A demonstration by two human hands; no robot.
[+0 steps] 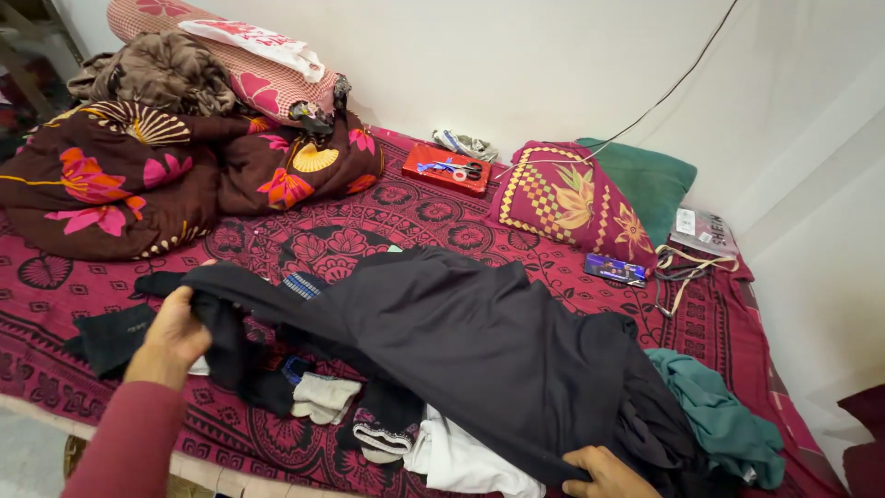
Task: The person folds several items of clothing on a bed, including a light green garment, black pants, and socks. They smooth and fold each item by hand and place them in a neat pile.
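1. Red patterned bedspread (55, 314) covers a low bed against a plain white wall, and pretty much the whole thing is buried in laundry.
2. Left hand (177, 332) is closed on one edge of a big black garment (461, 341); right hand (604, 472) pinches the opposite edge near the bottom of the view. The cloth hangs stretched between them, across the middle of the bed.
3. Looks like the spreading-out stage of folding: the garment is lifted but not flat yet. Next move probably needs an even pull and somewhere level to lay it.
4. That's the snag. Right under it sit rolled socks (324, 397), a white cloth (470, 461) and a teal garment (724, 415), so it'd land lumpy.
5. Further back: a red box with scissors (446, 169), a patterned pillow (562, 198), a phone (615, 269) and a brown floral quilt heap (138, 184), all well apart from the hands.
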